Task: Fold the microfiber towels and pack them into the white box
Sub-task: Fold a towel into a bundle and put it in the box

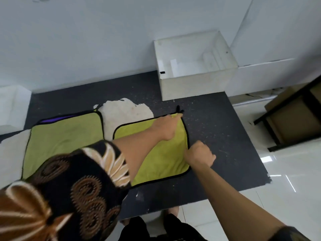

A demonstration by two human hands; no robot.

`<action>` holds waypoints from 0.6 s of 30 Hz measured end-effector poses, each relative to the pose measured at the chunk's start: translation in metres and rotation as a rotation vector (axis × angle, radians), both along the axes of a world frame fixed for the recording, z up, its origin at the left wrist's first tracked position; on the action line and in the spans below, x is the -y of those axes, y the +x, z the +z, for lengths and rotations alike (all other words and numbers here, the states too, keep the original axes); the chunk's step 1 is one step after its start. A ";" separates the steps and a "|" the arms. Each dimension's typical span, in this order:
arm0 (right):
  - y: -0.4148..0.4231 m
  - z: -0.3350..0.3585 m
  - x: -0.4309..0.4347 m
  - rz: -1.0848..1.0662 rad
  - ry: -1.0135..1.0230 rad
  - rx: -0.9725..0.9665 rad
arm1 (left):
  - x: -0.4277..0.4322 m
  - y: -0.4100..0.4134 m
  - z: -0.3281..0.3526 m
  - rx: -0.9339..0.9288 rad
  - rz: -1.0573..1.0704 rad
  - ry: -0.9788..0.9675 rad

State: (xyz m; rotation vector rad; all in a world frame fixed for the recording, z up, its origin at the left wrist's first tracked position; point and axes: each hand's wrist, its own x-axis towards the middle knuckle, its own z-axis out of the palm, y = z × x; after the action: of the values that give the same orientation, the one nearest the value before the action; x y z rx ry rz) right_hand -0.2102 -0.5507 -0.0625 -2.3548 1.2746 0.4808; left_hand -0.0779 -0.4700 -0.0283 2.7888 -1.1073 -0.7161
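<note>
I am pinching the far corner of the green towel [165,162] with my left hand [166,126] and gripping its right edge in my curled right hand [199,153]; it is lying flat on the dark mat [217,127]. Folding is only starting, I judge. The white box [196,87] behind is showing no towels, and a second green towel [64,133] is waiting at left.

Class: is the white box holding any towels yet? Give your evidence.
No towels inside: the white box is open-topped, showing only pale inner walls and floor.
</note>
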 end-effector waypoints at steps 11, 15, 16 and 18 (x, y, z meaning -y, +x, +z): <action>-0.010 0.011 0.009 0.041 0.205 0.218 | 0.065 0.002 -0.015 -0.079 0.326 0.047; -0.010 0.019 -0.002 0.122 0.255 0.335 | 0.068 -0.001 -0.013 -0.084 0.483 0.033; -0.010 0.019 -0.004 0.150 0.258 0.352 | 0.068 0.000 -0.011 -0.116 0.523 0.011; -0.008 0.020 -0.009 0.191 0.267 0.378 | 0.066 0.004 -0.007 -0.171 0.618 -0.061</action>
State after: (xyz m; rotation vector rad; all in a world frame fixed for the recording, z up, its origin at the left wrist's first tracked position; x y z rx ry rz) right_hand -0.2182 -0.5418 -0.0429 -2.2133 0.7697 0.2284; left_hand -0.0738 -0.5358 -0.0354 2.7101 -0.2020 -0.7933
